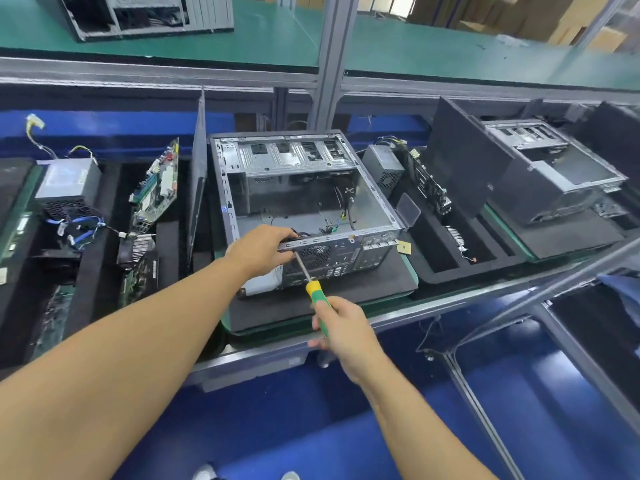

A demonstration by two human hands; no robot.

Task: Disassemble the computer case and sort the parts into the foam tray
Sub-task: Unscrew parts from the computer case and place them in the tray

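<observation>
Factory bench (467, 296) carries black foam tray (277, 308) under opened computer case (346, 239).

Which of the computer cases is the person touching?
The middle case: the left hand grips its rim, the screwdriver meets its back panel. The right case and shelf case sit untouched.

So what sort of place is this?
Probably a factory line for taking computers apart: an opened computer case, a second case beside it, and a pulled circuit board standing in a foam tray.

Left hand (259, 251), right hand (346, 332), forearms (138, 334) bare; pale shoe toes (205, 472) below.
</observation>
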